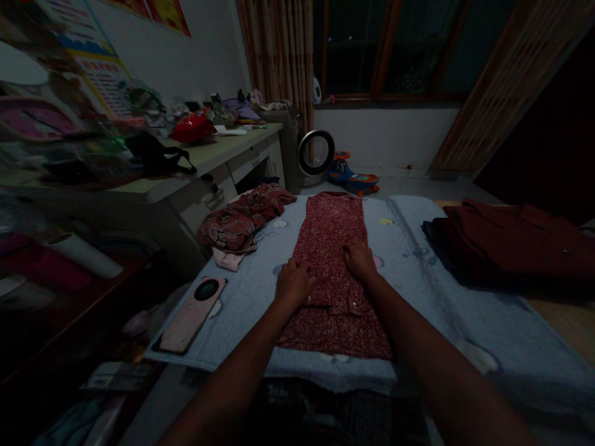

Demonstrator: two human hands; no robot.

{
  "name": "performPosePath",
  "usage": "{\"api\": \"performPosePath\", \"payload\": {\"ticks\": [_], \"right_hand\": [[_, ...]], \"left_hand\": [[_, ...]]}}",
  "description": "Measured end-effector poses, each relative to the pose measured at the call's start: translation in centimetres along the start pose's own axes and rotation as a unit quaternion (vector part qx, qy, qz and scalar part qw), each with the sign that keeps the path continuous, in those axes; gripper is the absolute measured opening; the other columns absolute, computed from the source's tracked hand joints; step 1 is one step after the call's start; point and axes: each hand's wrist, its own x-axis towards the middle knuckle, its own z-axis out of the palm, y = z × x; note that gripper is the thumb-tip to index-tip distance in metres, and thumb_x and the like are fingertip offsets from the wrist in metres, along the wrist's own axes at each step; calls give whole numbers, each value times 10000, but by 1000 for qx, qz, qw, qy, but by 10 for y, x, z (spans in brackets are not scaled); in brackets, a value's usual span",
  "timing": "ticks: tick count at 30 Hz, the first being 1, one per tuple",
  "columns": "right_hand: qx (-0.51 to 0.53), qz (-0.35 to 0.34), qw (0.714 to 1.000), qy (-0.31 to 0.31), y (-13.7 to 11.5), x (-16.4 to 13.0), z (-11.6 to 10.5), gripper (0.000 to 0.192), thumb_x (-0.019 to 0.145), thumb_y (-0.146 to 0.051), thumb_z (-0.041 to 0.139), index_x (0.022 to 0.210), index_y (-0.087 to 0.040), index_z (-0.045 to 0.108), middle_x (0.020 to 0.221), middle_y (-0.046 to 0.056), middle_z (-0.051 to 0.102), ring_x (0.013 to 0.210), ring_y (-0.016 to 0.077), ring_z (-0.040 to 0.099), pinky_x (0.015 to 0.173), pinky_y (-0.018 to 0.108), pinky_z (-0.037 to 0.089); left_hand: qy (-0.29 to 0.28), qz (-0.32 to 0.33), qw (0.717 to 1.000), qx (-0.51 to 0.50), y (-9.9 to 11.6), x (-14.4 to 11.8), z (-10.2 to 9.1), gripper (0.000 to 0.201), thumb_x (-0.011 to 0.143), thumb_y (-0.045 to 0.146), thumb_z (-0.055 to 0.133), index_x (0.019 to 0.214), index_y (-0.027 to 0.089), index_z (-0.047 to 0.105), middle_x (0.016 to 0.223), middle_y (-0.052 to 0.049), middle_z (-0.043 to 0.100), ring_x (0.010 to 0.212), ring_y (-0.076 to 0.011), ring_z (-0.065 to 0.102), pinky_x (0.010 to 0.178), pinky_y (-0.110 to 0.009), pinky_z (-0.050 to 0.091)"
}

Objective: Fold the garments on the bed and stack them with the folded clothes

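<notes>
A dark red speckled garment lies in a long narrow strip across the light blue cloth, with a small buttoned tab near its near end. My left hand is at its left edge, fingers curled onto the fabric. At the right edge, a little farther away, my right hand has its fingers bent in on the material. The fingertips of both hands are partly hidden, and the picture is dim.
The light blue cloth covers the work surface. A crumpled patterned garment and a phone lie to the left. Folded dark red clothes are stacked at right. A cluttered desk and a front-loading washer with its door open stand beyond.
</notes>
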Motion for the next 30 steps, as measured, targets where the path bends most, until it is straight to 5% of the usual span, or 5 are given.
{"api": "performPosePath", "payload": {"ticks": [3,8,14,22,30], "right_hand": [[30,-11,999,-25,2,0,-7,331,919,-136,408,1122,-142,669,1155,104,674,1057,201,583,938,291,408],[55,-58,997,-1,-5,-26,-4,424,965,-180,328,1312,-140,569,1375,118,581,1265,206,507,1080,353,349],[-2,-44,999,-31,-20,-57,14,496,972,-233,334,1427,-85,463,1544,134,395,1422,260,345,1176,434,221],[-65,38,997,-18,-27,-59,11,542,953,-395,438,1477,-257,432,1583,83,337,1446,363,250,1146,573,162],[-52,71,996,-22,-27,-56,14,619,934,-433,470,1508,-221,379,1595,135,287,1454,404,204,1134,582,172]], "left_hand": [[38,55,997,40,14,-1,-2,369,925,289,510,1282,262,599,1499,-82,440,1358,-293,402,1126,-469,313],[-52,183,982,12,28,8,16,466,972,277,394,1428,214,462,1569,-66,370,1480,-231,240,1207,-450,188],[-88,176,980,29,24,11,41,613,962,421,406,1521,180,331,1596,-96,311,1497,-280,185,1205,-475,169],[-107,152,982,28,27,9,39,646,936,467,426,1526,222,328,1606,-79,293,1505,-306,137,1207,-516,129],[-95,164,980,52,27,6,37,641,957,504,364,1524,206,327,1609,-74,285,1506,-294,139,1209,-499,136]]}}
